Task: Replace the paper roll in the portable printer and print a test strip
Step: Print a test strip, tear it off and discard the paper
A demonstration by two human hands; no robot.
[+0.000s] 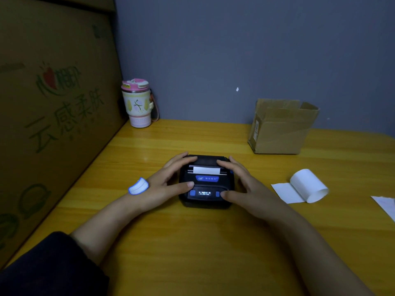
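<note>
A black portable printer (206, 182) sits on the wooden table (192, 242), lid down, its small display lit. A short white paper strip (206, 170) sticks out of its slot. My left hand (168, 178) rests on the printer's left side, fingers on the lid and thumb near the left blue button. My right hand (239, 182) covers the right side, fingers on the lid, thumb by the right blue button. A white and blue sticker (138, 186) clings to my left wrist. A partly unrolled white paper roll (307, 185) lies to the right.
A large cardboard box (53, 114) walls off the left side. A pink and cream tumbler (138, 102) stands at the back left corner. An open small cardboard box (282, 127) sits at the back right. A white paper sheet (384, 206) lies at the right edge.
</note>
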